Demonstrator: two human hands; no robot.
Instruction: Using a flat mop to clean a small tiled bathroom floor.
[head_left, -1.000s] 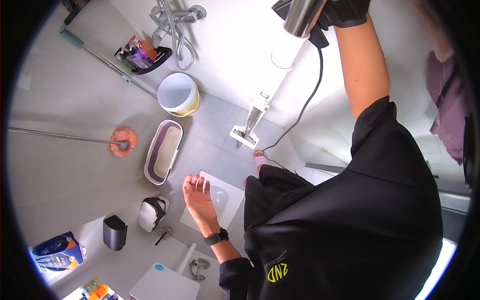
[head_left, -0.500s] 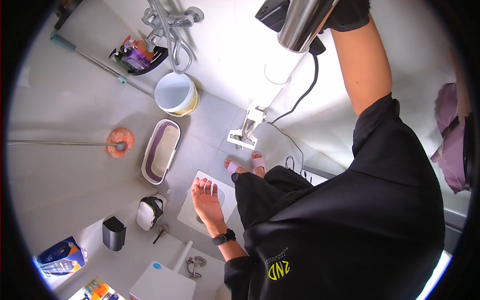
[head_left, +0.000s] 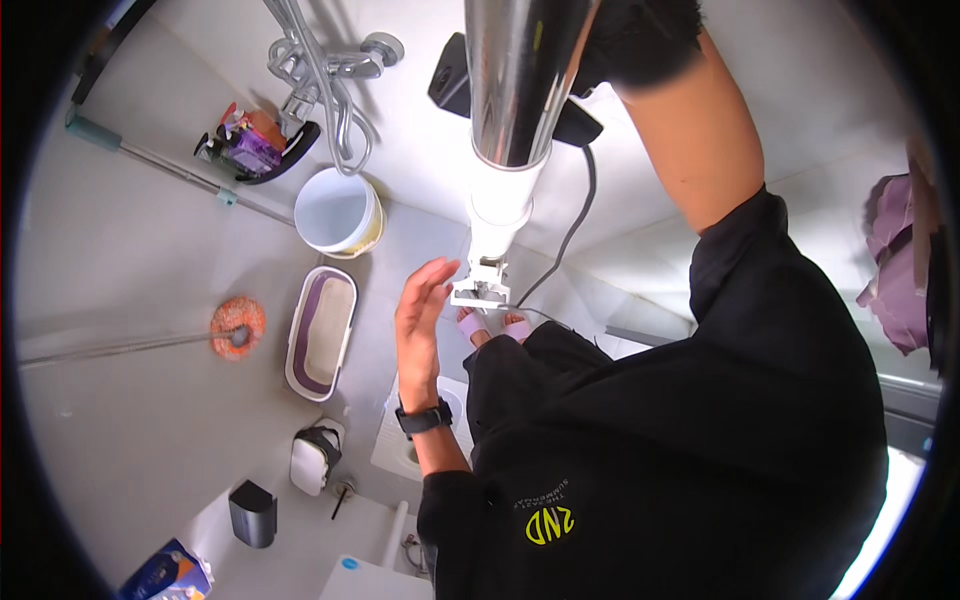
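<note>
A long chrome-and-white tube-shaped device [head_left: 505,130] stands out in the upper middle, with a black block [head_left: 452,75] on its side and a white square-framed lower end [head_left: 482,290]. My right hand [head_left: 645,45], raised and covered in black, is at the device's upper part and appears to grip it; its fingers are mostly hidden. My left hand [head_left: 420,325], with a black wristband, is raised beside the white end, fingers extended and apart, holding nothing. Whether its fingertips touch that end I cannot tell. A dark cable [head_left: 580,220] hangs from the device.
Left of me are a white bucket [head_left: 335,215], a long purple-lined basin [head_left: 290,330], an orange mop head [head_left: 237,328] and a wall shower mixer [head_left: 350,62]. A squat toilet pan [head_left: 395,440] lies below my left wrist. Purple cloth [head_left: 890,265] hangs at right.
The device has swung left and now appears more upright, the right hand moving left with it. My left hand has risen from over the toilet pan to beside the white end. My view has shifted.
</note>
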